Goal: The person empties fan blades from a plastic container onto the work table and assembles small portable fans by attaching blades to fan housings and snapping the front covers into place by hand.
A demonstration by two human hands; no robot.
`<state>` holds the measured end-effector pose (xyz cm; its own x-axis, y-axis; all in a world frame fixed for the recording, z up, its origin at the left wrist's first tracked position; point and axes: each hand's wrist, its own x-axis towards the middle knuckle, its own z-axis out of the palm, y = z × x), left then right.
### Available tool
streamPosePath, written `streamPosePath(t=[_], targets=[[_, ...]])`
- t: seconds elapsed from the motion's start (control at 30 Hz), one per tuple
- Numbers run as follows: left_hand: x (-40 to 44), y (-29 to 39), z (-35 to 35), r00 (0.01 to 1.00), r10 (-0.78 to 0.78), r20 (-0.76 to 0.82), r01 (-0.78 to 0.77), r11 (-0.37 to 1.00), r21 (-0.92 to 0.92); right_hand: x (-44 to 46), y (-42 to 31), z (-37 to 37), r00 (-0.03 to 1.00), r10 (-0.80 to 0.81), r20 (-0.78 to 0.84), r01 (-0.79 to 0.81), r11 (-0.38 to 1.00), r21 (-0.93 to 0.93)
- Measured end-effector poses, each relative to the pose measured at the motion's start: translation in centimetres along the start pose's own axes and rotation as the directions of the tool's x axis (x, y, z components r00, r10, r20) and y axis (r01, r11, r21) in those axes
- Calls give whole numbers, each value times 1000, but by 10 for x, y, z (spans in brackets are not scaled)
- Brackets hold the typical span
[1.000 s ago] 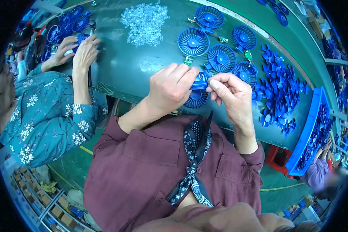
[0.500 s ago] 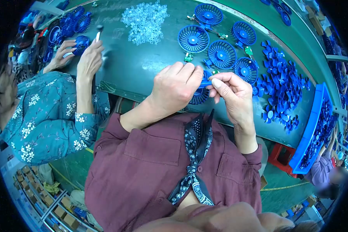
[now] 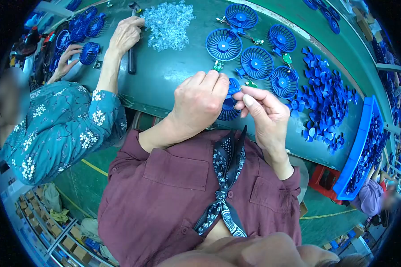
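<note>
My left hand (image 3: 199, 99) is closed around a blue fan part (image 3: 234, 84) in front of my chest. A round blue grille (image 3: 229, 111) shows below the fingers, partly hidden by them. My right hand (image 3: 268, 113) pinches thumb and forefinger together at the right side of the fan part. What sits between those fingertips is too small to make out. Just beyond my hands lie several round blue fan grilles (image 3: 256, 63) with green circuit boards (image 3: 251, 84) attached by wires.
A pile of blue fan blades (image 3: 323, 93) lies right, beside a blue bin (image 3: 343, 180) of blue parts. Small clear plastic pieces (image 3: 168, 26) are heaped at the back. At left, a co-worker's hand (image 3: 125, 35) is over a hammer (image 3: 132, 62); the other holds a blue grille (image 3: 90, 53).
The blue part in my left hand has turned and shows more of its face. My right fingertips have shifted slightly left and down. The co-worker's hand has moved up towards the clear pieces.
</note>
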<state>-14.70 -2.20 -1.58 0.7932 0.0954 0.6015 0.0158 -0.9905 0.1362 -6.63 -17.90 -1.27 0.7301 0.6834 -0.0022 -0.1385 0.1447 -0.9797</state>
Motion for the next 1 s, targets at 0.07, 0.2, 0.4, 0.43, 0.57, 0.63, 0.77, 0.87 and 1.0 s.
streamPosePath(t=[0.07,0.2,0.4,0.43,0.57,0.63,0.77,0.87,1.0], targets=[[0,0,1,999,-31,17,32,999,-19,-3,0,3,1000,-11,-2,11,1000,6],[2,-2,4,1000,-10,-7,10,1000,11,-4,-1,5,1000,-27,16,27,999,22],[6,-9,3,1000,-5,23,7,997,-79,-6,-5,11,1000,-18,-12,17,998,-64],[7,-10,3,999,-9,45,16,989,-144,-3,-8,7,1000,-14,-14,14,998,-64],[11,-8,-8,972,-19,232,115,905,-409,15,-19,-10,950,-287,126,313,872,-376],[13,-9,-9,968,-11,250,126,886,-447,17,-29,-15,964,-173,201,245,872,-424],[15,-14,-13,895,45,443,234,799,-554,23,-33,-18,937,-185,295,306,841,-445],[15,-16,-15,863,106,494,272,726,-632,23,-28,-17,919,-199,339,334,850,-408],[18,-16,-8,804,90,587,378,685,-623,25,-27,-21,910,-210,357,355,840,-410]])
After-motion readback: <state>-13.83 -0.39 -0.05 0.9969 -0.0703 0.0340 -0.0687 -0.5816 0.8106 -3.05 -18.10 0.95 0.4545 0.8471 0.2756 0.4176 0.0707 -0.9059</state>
